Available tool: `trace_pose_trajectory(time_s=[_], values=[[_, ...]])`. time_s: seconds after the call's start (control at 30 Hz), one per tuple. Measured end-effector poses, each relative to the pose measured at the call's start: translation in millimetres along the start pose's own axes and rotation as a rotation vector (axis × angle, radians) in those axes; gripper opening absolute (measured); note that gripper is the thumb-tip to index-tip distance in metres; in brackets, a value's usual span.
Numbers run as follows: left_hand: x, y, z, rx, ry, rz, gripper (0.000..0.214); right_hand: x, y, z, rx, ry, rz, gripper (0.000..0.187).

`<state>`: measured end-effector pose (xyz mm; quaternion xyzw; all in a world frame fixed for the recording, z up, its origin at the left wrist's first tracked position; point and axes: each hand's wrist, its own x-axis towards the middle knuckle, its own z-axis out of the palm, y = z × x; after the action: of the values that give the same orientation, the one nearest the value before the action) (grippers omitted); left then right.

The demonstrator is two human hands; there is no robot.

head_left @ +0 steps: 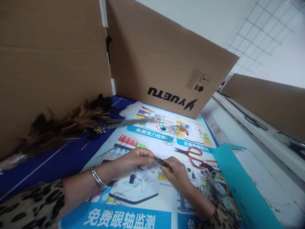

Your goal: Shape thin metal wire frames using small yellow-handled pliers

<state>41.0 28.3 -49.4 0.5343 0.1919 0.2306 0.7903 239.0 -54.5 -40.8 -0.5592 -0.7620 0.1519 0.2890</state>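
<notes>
My left hand (133,160) is closed in a pinch on a thin wire piece (145,173) whose loops hang below the fingers. My right hand (177,174) is closed around small pliers (162,163), whose tip meets the wire at my left fingertips. Both hands hover over a printed poster (143,206) lying on the table. A silver bangle (97,178) sits on my left wrist, and both sleeves are leopard print.
Red-handled scissors (194,156) lie just beyond my right hand. A bundle of wires (133,122) and brown feathers (64,127) lie at the left. Cardboard walls (166,57) stand behind. A teal box (240,187) and a tangle of wire rings (215,186) are at the right.
</notes>
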Motion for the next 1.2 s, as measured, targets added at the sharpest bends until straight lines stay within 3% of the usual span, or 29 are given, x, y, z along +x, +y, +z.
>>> trace_pose_trajectory(time_s=[0.27, 0.63, 0.77, 0.9, 1.2], values=[[-1, 5, 1.6, -0.025, -0.074, -0.057, 0.021, 1, 6, 1, 0.086, 0.001, -0.042, 0.014], [-1, 0, 1.8, -0.004, 0.051, 0.006, 0.015, 1, 2, -7, -0.032, 0.075, -0.063, 0.017], [1, -1, 1.7, 0.151, 0.172, 0.068, 0.014, 1, -2, -13, -0.147, 0.074, -0.012, 0.015], [1, 3, 5.2, 0.446, 0.279, 0.176, 0.013, 0, -7, -15, -0.238, 0.07, 0.004, 0.015], [-2, 7, 13.8, 0.847, 0.408, 0.358, 0.014, -4, -18, -12, -0.378, 0.137, -0.027, 0.016]])
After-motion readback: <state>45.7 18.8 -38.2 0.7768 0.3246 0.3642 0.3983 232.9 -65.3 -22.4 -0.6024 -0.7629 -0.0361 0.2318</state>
